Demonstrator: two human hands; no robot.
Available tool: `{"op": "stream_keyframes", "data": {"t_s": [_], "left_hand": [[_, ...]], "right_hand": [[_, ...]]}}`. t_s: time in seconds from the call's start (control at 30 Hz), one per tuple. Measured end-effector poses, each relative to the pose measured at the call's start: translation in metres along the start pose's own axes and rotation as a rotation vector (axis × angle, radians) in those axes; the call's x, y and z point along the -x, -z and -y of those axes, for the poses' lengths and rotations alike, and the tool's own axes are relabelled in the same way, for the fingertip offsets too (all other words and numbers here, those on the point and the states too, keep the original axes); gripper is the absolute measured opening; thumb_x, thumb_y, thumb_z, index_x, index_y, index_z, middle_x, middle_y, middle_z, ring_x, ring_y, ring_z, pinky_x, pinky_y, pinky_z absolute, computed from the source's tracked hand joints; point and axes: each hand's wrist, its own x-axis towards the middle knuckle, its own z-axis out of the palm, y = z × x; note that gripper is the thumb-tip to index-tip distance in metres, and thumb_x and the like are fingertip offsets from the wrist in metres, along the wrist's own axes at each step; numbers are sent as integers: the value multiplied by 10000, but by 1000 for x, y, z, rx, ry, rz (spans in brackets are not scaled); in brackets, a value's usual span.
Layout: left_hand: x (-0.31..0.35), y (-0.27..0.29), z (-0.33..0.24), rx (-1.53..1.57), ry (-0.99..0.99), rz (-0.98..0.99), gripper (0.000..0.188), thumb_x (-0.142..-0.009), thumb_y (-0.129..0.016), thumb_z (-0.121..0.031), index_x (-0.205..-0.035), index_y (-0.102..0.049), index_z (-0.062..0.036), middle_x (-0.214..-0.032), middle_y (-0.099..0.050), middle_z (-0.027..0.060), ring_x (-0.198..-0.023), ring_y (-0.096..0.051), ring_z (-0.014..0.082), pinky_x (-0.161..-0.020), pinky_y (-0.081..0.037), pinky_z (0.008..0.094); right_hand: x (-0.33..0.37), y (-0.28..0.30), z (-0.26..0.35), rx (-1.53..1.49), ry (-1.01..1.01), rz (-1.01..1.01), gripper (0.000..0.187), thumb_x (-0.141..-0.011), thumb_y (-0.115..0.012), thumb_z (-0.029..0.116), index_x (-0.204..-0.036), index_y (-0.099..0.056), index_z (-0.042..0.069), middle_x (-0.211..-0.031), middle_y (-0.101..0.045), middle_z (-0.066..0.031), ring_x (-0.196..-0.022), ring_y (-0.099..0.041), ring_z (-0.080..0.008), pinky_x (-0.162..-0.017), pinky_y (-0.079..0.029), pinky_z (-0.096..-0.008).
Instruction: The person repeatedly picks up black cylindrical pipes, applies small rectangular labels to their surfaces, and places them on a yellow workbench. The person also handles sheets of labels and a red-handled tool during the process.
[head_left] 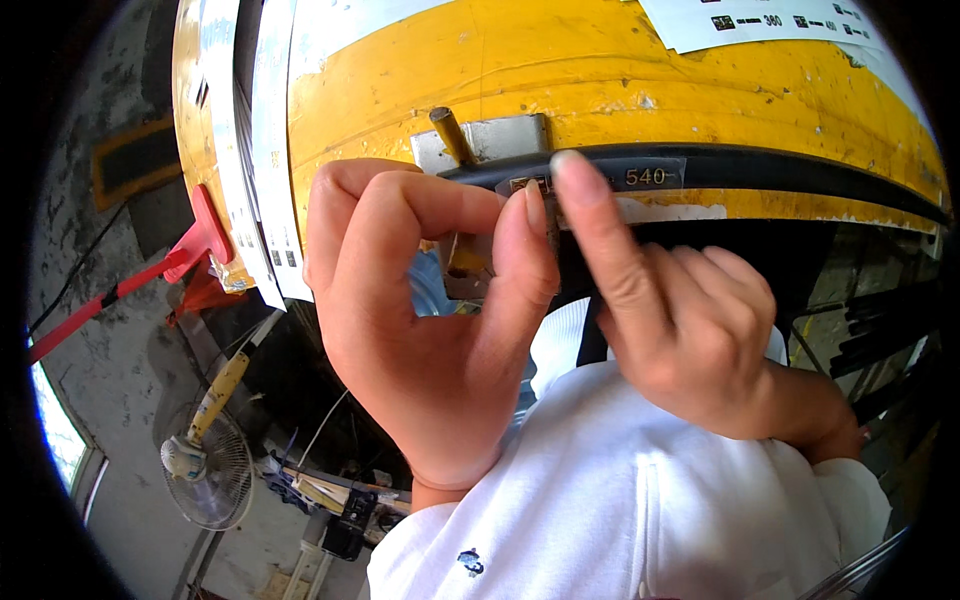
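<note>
A black strip [750, 166] bearing a clear label [640, 178] is laid along the yellow surface [560, 60], from twelve towards three o'clock. The label's nine-o'clock end is partly covered by the left hand [425, 350], thumb and forefinger drawn together; any pinch cannot be told. On the right hand [680, 310], the forefinger is extended, others curled.

A black strip [800, 178] runs along the edge of a yellow tabletop [600, 75], bearing a clear printed label [677, 175]. The left hand [385, 330] brings thumb and bent index finger close together by the label's left end; whether they grip is unclear. The right hand [670, 320], slightly blurred, extends its index finger across the label. Behind the strip, a short peg [453, 137] stands beside a metal plate [512, 138].
</note>
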Motion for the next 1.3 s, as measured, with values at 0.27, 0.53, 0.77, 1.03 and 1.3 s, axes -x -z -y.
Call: {"op": "stream_keyframes", "data": {"t_s": [0.27, 0.53, 0.77, 1.03, 1.3], "left_hand": [[2, 1, -3, -12, 6, -15, 181, -802, -719, 25, -760, -545, -4, -793, -504, 29, -789, -457, 130, -789, -330, 238], [3, 6, 1, -130, -49, -43, 156, -852, -702, -18, -809, -554, 1, -802, -521, 21, -778, -456, 105, -753, -342, 224], [6, 12, 12, -42, 85, -149, 112, -918, -671, -77, -939, -635, 28, -861, -603, 27, -810, -516, 74, -752, -389, 200], [-1, 16, 20, 158, 92, -25, 97, -909, -672, -45, -895, -657, 50, -867, -604, 44, -837, -526, 112, -781, -386, 224], [2, 17, 23, 211, 126, -35, 88, -908, -674, -43, -895, -658, 42, -881, -591, 32, -827, -506, 97, -762, -369, 215]], "right_hand": [[16, 20, -8, 102, -68, 63, 813, -608, -623, -58, -1402, -448, -87, -655, -597, -37, -444, -489, -150, -446, -406, -298], [4, 9, -1, 57, -16, -1, 792, -589, -605, -57, -1376, -512, -51, -548, -484, -12, -408, -435, -137, -424, -365, -288], [5, 10, -3, -4, -14, 26, 757, -616, -598, -130, -1365, -501, -80, -595, -597, -58, -390, -443, -141, -406, -366, -276], [-8, -1, 12, 57, -12, 12, 804, -605, -601, -86, -1396, -530, 39, -505, -447, 23, -378, -392, -111, -395, -353, -284], [4, 6, 4, 145, -78, 72, 836, -652, -606, -78, -1460, -408, -3, -542, -524, -18, -375, -451, -143, -408, -400, -292]]}}
